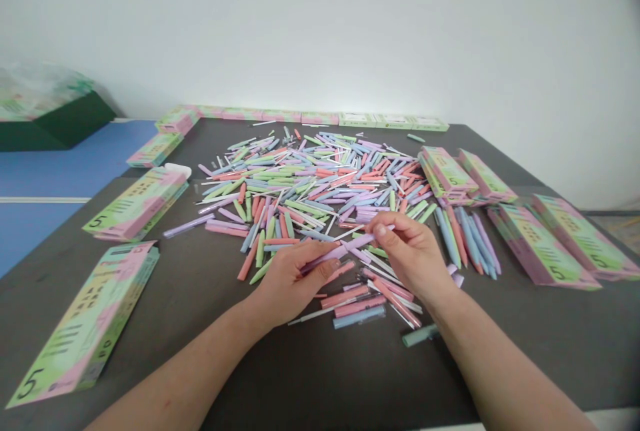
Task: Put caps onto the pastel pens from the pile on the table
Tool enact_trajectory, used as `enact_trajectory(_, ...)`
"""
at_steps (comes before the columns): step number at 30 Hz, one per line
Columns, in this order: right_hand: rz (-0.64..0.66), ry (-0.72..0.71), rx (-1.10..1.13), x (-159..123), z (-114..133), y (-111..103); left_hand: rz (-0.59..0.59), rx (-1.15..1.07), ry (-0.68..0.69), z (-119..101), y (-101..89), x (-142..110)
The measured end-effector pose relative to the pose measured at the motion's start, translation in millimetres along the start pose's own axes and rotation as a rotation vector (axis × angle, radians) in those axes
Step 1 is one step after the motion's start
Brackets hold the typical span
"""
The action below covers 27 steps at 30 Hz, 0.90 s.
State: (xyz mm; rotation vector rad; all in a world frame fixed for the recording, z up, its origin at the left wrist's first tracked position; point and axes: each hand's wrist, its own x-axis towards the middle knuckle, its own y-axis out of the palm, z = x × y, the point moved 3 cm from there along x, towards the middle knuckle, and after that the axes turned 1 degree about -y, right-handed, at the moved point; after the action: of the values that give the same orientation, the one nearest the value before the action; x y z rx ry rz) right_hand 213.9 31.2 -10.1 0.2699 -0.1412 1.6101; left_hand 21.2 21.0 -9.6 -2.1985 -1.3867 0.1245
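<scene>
A purple pen barrel (343,250) is held level between my two hands, above the near side of a big heap of pen parts (300,181). My left hand (295,277) is closed around its left end, thumb on top. The fingertips of my right hand (407,251) pinch its right end. Below them lie pink barrels (359,305), a blue barrel (359,317) and thin white refills. A green barrel (419,335) rests by my right wrist. Right of my right hand, several blue, green, red and purple pens (473,239) lie side by side.
Pastel boxes marked 5 stand at the left (85,317) and right (545,247) of the dark table (300,387). A row of boxes (320,117) lines the far edge by the wall. A dark green bin (60,121) with plastic bags sits on a blue surface at the left.
</scene>
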Motion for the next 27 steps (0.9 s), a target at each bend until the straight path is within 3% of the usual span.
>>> enact_trajectory(5,0.110,0.020,-0.033,1.8,6.3,-5.0,-0.003,0.053,0.043,2.3,-1.2,-0.3)
enact_trajectory(16,0.158,0.015,-0.244,3.4,17.2,-9.9,-0.029,0.238,0.189,4.5,-1.8,-2.3)
enact_trajectory(27,0.196,0.020,-0.255,0.5,16.1,-6.9,-0.010,0.282,0.197,-1.0,-4.3,-0.9)
